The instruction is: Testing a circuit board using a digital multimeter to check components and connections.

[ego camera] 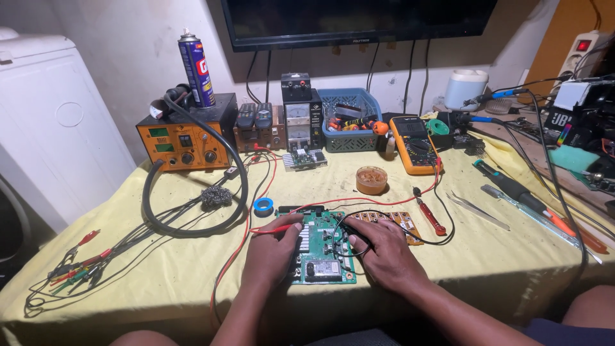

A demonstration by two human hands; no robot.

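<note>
A green circuit board (320, 256) lies on the yellow cloth near the table's front edge. My left hand (272, 253) rests on the board's left side and holds a red test probe (272, 229) against it. My right hand (384, 253) lies on the board's right side, its fingers closed on a black probe (351, 238) whose black lead loops above. A brown perforated board (394, 221) sits just behind my right hand.
An orange rework station (186, 144), a spray can (196, 64), a meter unit (298, 122), a blue basket (349, 122) and a yellow multimeter (415, 146) line the back. A flux tin (371, 179), a screwdriver (430, 218), tweezers (477, 210) and a soldering iron (512, 189) lie to the right.
</note>
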